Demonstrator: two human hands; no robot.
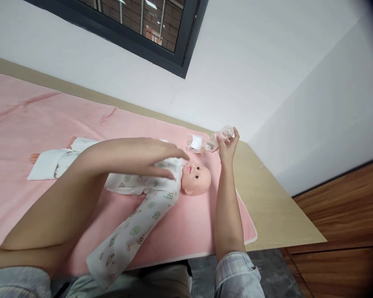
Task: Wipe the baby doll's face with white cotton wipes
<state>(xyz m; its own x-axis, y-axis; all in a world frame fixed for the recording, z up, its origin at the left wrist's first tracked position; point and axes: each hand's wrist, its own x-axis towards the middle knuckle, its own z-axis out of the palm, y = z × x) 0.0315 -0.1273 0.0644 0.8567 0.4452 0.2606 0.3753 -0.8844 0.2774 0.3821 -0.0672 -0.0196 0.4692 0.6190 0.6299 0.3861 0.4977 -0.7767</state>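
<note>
My right hand is closed around a clear baby bottle at the table's far right corner. The bottle is tilted, and its lower left end meets the pink blanket's edge. A baby doll lies on its back with its head to the right, dressed in a white patterned suit whose near sleeve hangs over the table's front edge. Above the doll's chest, my left hand is open with fingers stretched and thumb apart. It hides part of the doll's body; I cannot tell whether it touches the suit.
A clear packet with a white label lies beside the bottle. The pink blanket covers much of the tan table. A white wall with a dark window frame stands behind, and a wooden panel is at right.
</note>
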